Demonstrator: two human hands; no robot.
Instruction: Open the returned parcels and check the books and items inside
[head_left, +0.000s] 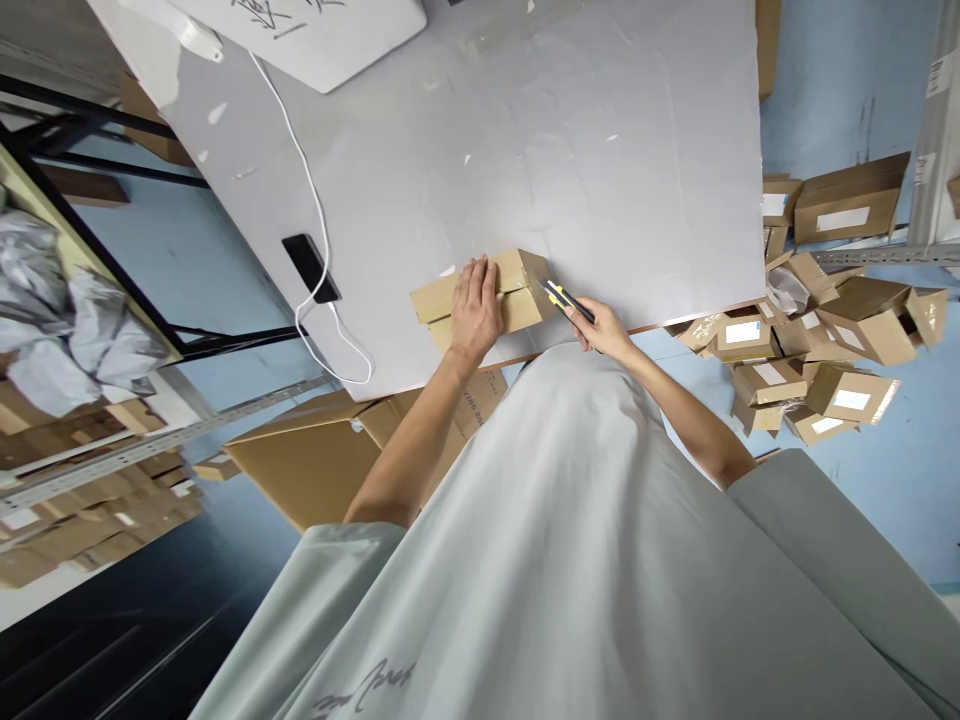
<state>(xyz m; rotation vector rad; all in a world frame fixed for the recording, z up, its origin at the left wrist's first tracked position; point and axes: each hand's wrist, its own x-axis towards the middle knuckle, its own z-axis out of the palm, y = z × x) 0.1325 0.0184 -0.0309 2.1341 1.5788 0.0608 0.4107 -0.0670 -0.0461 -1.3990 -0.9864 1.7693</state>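
A small brown cardboard box [522, 312] lies at the near edge of the grey table [600, 150], with a seam running along its top. Across that top my left hand [477, 315] rests flat, its fingers stretched out and close together. My right hand [600, 328] is closed around a black and yellow utility knife [564, 299]. The knife's tip is at the box's right end, where clear tape shows; whether the blade is in the tape I cannot tell.
A black phone [311, 267] with a white cable [307, 170] lies to the left, and a white laptop [330, 40] at the far left. Below the table stands a large open carton [307, 450]. Opened boxes [847, 310] are heaped on the floor at right. Shelving [90, 290] stands left.
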